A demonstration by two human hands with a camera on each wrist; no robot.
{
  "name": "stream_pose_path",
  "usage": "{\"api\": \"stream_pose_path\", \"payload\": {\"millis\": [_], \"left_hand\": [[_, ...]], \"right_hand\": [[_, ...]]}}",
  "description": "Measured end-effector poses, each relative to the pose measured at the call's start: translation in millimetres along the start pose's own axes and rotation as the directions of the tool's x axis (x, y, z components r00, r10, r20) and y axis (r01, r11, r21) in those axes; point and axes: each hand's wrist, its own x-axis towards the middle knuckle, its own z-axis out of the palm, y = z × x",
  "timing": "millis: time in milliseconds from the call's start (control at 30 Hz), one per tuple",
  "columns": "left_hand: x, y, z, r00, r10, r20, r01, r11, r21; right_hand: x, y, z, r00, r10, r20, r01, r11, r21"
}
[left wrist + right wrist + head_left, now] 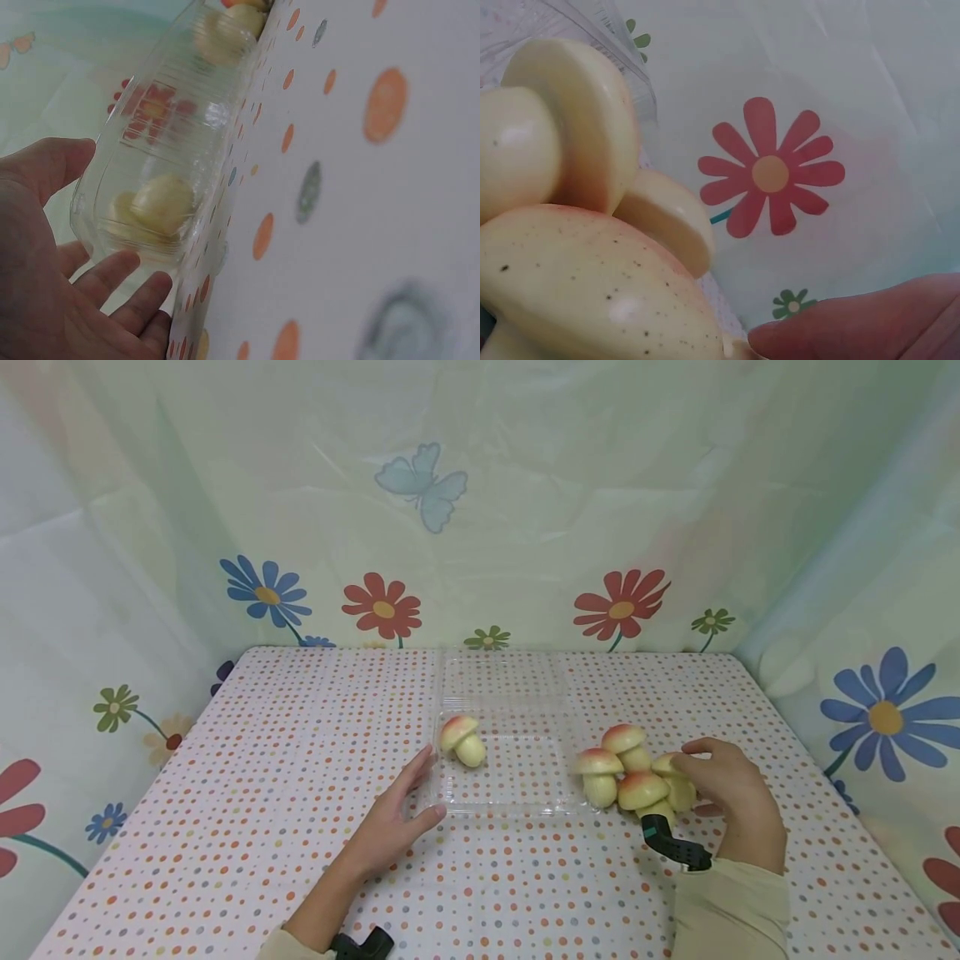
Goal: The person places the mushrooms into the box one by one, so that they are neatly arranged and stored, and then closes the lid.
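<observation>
A clear plastic clamshell box (517, 797) lies with its lid folded back. One cream toy mushroom (462, 741) with a red-tinted cap lies at its left end. My left hand (390, 827) rests at the box's left side, thumb and fingers spread, fingertips right at the wall. Right of the box, several more toy mushrooms (643, 792) are bunched together. My right hand (731, 785) grips the rightmost mushroom (681, 789) of that bunch, fingers over its cap and side. In the right wrist view, a fingertip (780, 337) meets a mushroom edge; the other fingers are hidden.
The table (315, 710) has a white cloth with coloured dots. Behind and beside it hang pale curtains (517, 527) printed with flowers and a butterfly. Black wrist camera straps (678, 847) sit at the sleeves.
</observation>
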Motion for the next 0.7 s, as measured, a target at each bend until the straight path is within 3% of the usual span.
{"api": "stream_pose_path", "payload": {"millis": [400,700], "left_hand": [[-0.4,0.8,-0.7,1.0,-0.002,0.0,0.002,1.0,-0.002],[-0.6,1.0,-0.5,1.0,-0.004,-0.001,0.004,1.0,-0.002]], "right_hand": [[1.4,-0.9,-1.8,1.0,-0.008,0.028,0.008,1.0,-0.012],[-0.3,-2.8,-3.4,1.0,0.007,-0.014,-0.007,1.0,-0.027]]}}
